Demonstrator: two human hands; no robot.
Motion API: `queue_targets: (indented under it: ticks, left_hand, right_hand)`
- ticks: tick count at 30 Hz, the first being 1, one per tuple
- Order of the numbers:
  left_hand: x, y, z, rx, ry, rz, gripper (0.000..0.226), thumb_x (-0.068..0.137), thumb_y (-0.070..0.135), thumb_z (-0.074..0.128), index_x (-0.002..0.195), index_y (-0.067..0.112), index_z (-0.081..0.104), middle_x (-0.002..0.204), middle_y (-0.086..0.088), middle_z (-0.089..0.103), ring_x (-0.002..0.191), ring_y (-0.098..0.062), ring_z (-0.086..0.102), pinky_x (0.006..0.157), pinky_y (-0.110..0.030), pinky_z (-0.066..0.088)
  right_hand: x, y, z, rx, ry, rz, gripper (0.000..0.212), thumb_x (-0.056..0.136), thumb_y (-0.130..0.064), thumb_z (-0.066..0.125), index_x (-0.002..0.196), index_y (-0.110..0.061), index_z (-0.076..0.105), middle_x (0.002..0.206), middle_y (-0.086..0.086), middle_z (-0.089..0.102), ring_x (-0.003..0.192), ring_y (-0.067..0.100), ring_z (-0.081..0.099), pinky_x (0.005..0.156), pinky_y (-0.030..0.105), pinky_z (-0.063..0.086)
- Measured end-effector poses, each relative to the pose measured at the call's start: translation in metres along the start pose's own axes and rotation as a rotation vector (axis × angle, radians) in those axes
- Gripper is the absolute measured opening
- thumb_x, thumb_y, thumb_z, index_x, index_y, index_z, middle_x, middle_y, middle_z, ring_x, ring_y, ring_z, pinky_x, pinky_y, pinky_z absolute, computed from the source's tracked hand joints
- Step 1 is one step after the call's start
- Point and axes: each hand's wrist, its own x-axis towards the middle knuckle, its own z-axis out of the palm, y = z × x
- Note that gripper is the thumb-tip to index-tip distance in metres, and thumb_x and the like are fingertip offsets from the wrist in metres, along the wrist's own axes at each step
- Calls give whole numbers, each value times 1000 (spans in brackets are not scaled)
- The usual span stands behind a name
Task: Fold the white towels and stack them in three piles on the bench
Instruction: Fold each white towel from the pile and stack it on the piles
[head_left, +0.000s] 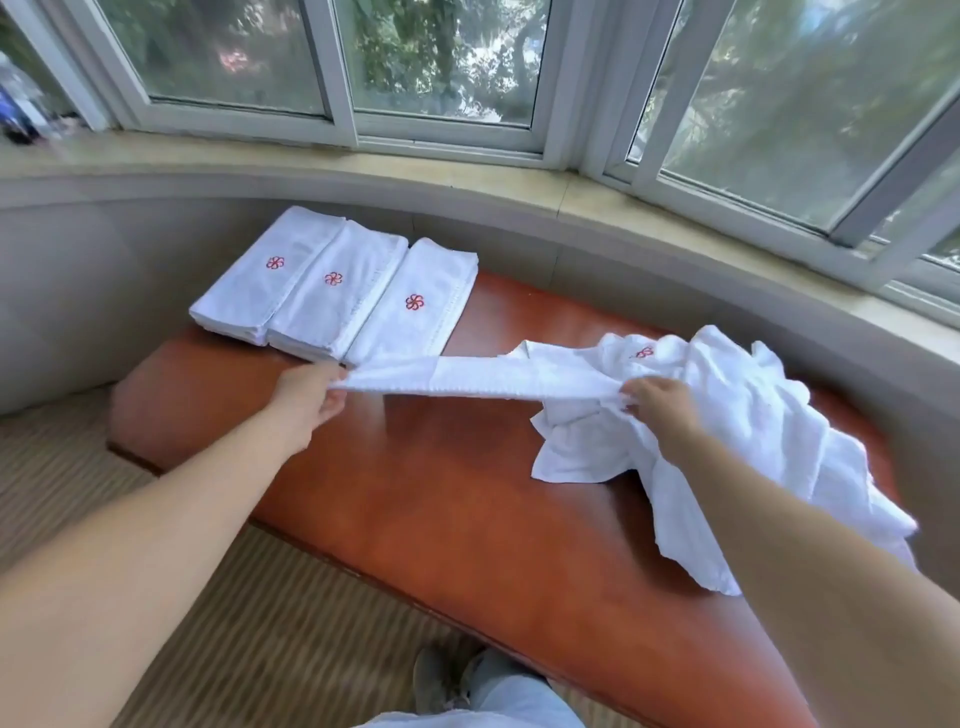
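Observation:
Three piles of folded white towels with red flower emblems lie side by side at the far left of the red-brown bench (467, 519): left pile (260, 280), middle pile (332, 301), right pile (415, 306). A white towel (493, 379) is stretched flat above the bench between my hands. My left hand (306, 400) pinches its left end. My right hand (660, 405) grips its right end, over a heap of unfolded white towels (727, 431) on the bench's right part.
A curved beige wall and stone sill (467, 182) run behind the bench, with white-framed windows above. Woven matting (208, 597) covers the floor in front. My shoe and trouser leg (467, 686) show at the bottom edge.

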Motion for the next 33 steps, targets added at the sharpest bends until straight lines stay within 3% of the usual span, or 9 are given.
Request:
queue_targets:
  ticks: [4, 7, 9, 12, 16, 20, 24, 28, 33]
  left_hand:
    - [3, -101, -27, 337, -62, -208, 27, 89, 12, 76, 112, 2, 68, 104, -12, 66, 89, -21, 68, 85, -34, 58]
    - [0, -151, -46, 519, -142, -318, 24, 90, 12, 75, 111, 6, 69, 111, -11, 68, 95, -20, 68, 97, -37, 54]
    - [-4, -169, -54, 667, -228, -392, 22, 89, 7, 72, 111, 10, 72, 115, -10, 70, 100, -17, 67, 100, -35, 53]
    - [-7, -183, -71, 946, -375, -449, 39, 87, -7, 64, 116, 18, 73, 128, -4, 62, 113, -13, 59, 97, -27, 51]
    - [2, -184, -82, 1000, -439, -346, 39, 92, -8, 62, 123, 14, 72, 132, -1, 49, 127, -21, 52, 95, -26, 47]
    - [22, -165, -76, 807, -373, -270, 18, 95, 11, 70, 109, 22, 75, 118, 0, 71, 112, -14, 65, 93, -26, 50]
    - [51, -142, -66, 721, -264, -155, 12, 96, 19, 66, 104, 18, 75, 102, -4, 76, 93, -12, 71, 88, -28, 56]
    - [83, -127, -47, 676, -168, -55, 14, 101, 24, 61, 99, 17, 72, 87, -6, 72, 70, -12, 65, 75, -29, 58]
    - [120, -117, -16, 591, -87, -4, 13, 103, 22, 56, 105, 18, 68, 87, -6, 74, 73, -15, 66, 70, -26, 54]
  right_hand:
    - [-15, 102, 12, -263, -126, 202, 17, 92, -8, 60, 85, -8, 75, 83, 9, 67, 74, 30, 70, 66, 28, 47]
    - [-29, 147, 23, -465, -263, 358, 18, 96, -2, 59, 99, -10, 74, 89, 5, 66, 52, 8, 65, 48, 17, 45]
    - [-39, 166, 24, -676, -459, 416, 27, 94, -4, 65, 119, -14, 71, 100, 4, 65, 69, 8, 64, 59, 19, 47]
    - [-49, 184, 19, -907, -661, 423, 36, 88, 5, 69, 115, -18, 74, 100, -1, 69, 94, 14, 65, 58, 14, 45]
    - [-42, 188, 15, -798, -578, 362, 19, 87, -7, 75, 102, -18, 79, 86, -1, 78, 78, 8, 72, 59, 12, 48]
    - [-18, 175, 19, -623, -498, 277, 7, 86, -18, 79, 92, -19, 80, 84, -1, 79, 79, 9, 73, 79, 27, 55]
    - [13, 154, 31, -466, -360, 177, 18, 95, -18, 66, 83, -11, 78, 83, 3, 78, 64, 8, 68, 60, 19, 51]
    - [46, 138, 50, -353, -223, 166, 16, 98, -18, 58, 96, -15, 73, 85, 5, 77, 66, 16, 70, 61, 23, 52]
    - [84, 131, 74, -295, -154, 135, 18, 98, -17, 52, 100, -17, 70, 79, 3, 75, 57, 12, 67, 57, 22, 50]
